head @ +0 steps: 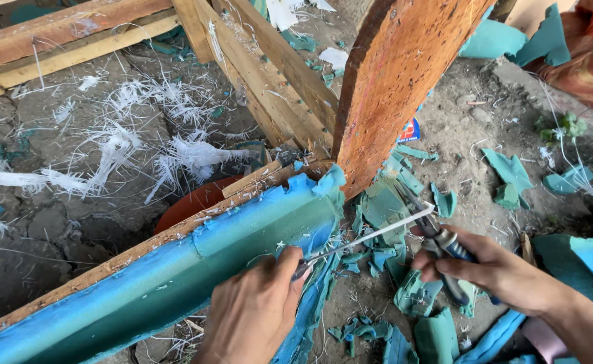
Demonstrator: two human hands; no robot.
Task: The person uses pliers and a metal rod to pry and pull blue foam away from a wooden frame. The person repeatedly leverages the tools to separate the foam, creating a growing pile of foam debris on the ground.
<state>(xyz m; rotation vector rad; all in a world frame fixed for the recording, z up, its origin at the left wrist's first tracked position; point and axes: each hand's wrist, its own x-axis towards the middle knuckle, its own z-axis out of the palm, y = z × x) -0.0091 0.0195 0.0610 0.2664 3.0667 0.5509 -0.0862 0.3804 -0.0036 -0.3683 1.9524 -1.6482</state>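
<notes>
The left hand (256,313) is pinching a white strip (370,234) against the teal foam rail (175,276) near centre; at the right, the right hand (495,269) is gripping pliers (438,239) clamped on the strip's far end.

Teal foam strip (175,283), orange-brown board (404,74)

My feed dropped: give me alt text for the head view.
The left hand pinches a white strip against blue foam on a wooden frame; the right hand grips pliers on the strip's far end. Foam scraps litter the ground.
</notes>
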